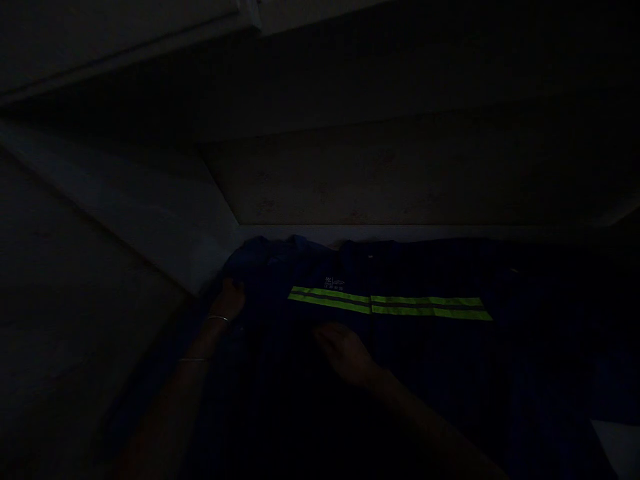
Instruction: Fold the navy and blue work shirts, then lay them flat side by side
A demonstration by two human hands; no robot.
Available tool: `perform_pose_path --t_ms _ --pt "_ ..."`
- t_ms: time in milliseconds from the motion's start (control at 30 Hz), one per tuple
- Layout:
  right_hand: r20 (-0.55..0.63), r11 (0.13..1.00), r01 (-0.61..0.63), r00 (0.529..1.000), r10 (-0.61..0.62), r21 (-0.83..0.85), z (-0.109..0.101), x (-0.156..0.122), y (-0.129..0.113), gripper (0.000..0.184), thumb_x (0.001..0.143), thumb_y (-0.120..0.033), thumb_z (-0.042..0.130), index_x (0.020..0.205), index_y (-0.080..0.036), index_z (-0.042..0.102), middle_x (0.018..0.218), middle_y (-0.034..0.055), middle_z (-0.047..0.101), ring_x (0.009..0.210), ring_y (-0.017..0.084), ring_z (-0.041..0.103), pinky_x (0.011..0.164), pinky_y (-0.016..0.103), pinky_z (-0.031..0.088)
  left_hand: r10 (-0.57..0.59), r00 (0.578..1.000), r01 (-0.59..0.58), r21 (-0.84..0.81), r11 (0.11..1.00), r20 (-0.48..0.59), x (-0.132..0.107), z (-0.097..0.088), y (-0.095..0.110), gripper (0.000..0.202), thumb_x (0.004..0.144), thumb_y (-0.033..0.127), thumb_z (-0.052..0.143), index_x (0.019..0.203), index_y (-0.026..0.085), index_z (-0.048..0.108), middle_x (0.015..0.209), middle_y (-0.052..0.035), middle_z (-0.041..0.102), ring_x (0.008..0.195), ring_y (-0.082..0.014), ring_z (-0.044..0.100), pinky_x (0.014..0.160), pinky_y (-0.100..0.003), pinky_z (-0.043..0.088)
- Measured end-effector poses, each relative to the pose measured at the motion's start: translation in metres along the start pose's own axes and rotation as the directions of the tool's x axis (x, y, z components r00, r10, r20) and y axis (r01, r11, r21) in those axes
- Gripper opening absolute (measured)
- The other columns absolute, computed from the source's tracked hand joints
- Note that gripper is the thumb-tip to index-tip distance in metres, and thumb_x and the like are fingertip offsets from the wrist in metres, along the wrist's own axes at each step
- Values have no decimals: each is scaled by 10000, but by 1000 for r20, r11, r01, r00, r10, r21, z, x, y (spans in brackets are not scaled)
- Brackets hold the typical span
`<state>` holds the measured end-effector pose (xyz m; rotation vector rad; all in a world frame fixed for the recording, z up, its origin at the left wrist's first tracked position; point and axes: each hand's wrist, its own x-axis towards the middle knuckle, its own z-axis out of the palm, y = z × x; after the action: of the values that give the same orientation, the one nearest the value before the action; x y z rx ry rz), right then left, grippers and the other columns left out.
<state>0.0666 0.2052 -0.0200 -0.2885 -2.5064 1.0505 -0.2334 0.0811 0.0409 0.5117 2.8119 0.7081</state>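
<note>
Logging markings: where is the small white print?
In the head view, the white print is below centre on the blue cloth garment, above the left half of the long lime stripe.

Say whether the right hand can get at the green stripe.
Probably yes: the right hand shows just below the green stripe and nothing visible blocks the way, though the picture is dark.

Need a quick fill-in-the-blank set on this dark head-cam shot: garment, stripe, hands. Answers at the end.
1. The reflective stripe across the dark blue fabric garment has a grey middle between ____ edges (colour).
2. Small pale printing sits just ____ the stripe (above/below).
3. Of the left hand and right hand, only the ____ one shows a thin silvery bracelet at its wrist.
4. In the picture, the right hand is ____ the stripe (above/below).

Missing words: yellow-green; above; left; below.
</note>
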Motion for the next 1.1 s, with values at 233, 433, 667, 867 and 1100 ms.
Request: perform_pose_path --t_ms 233,433,667,867,1100 --pt "80 906 -350 937 341 240 -49 -109 -2 383 980 -485 396 1133 -297 693 1104 26 721 979 195 680 869 311 549 -25 999 26 -20 999 47 -8 -7 10 397 797 440 571 1072 155 594 1066 -196 717 1051 -341 664 911 -426 474" --pt "-222 726 -580 703 675 370 -82 -195 39 361 828 -586 563 1005 -336 752 1092 63 731 1008 297 683 810 378 590 28 998 -20 -128 992 63 -21 -19 39 395 748 402 653 1054 152 666 1102 -142 722 1110 -322 635 886 -382 511" --pt "-121 631 -637 655 746 442 -89 -179 27 509 819 -676 522 1055 -277 730 1020 55 747 871 243 709 692 286 588 321 875 -206 -321 925 363 -69 0 113 645 822 623 533 1310 201 542 1141 -100 716 899 -238 696 765 -347 561" --pt "-72 644 -617 694 716 452 -87 -174 27 515 848 -664 504 1076 -257 722 1017 57 735 874 226 695 717 271 564 467 849 -434 -178 883 247 -88 91 124 575 880 511 471 1291 119 555 1439 -187 508 1333 -306 460 1140 -464 311" --pt "-55 688 -595 739 672 416 -85 -170 25 456 930 -604 420 983 -240 690 849 26 687 713 158 617 638 250 480 554 799 -601 300 741 233 -82 141 84 621 920 531 367 1444 204 431 1588 -150 263 1475 -334 202 1164 -604 129"
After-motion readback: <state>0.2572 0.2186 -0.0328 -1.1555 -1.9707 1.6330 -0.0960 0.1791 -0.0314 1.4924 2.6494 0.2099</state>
